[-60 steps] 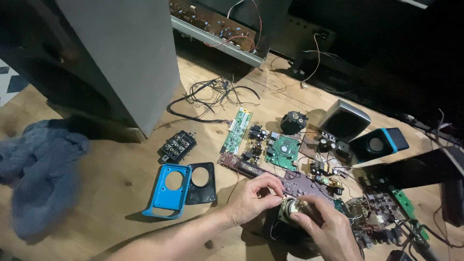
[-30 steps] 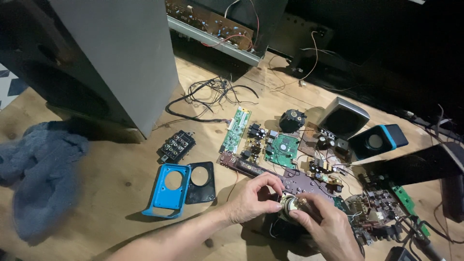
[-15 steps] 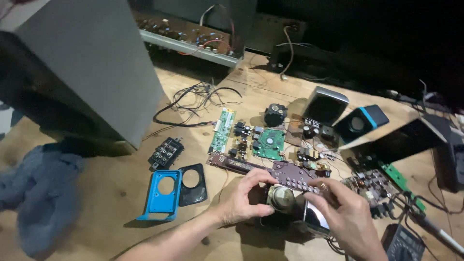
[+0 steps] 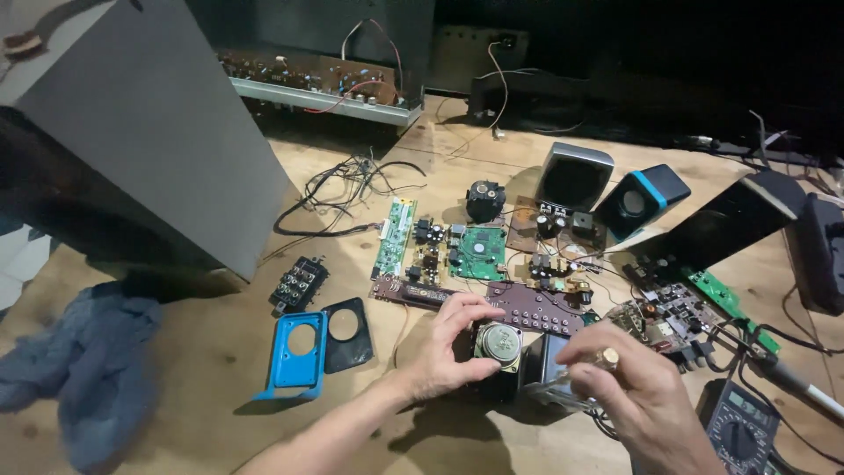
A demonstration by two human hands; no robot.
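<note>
While left hand (image 4: 444, 347) grips round speaker driver (image 4: 498, 339) and right hand (image 4: 629, 387) pinches small brass part (image 4: 607, 357), best steadied low over desk (image 4: 220, 352).

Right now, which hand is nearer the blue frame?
Left. The left hand grips the round speaker driver, a short way right of the blue frame lying on the wooden table. The right hand is farther right, beyond the driver, by the multimeter.

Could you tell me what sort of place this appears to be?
Probably an electronics repair bench: loose circuit boards lie across the wooden table, a multimeter sits at its edge, and the left hand steadies a small speaker driver.
</note>
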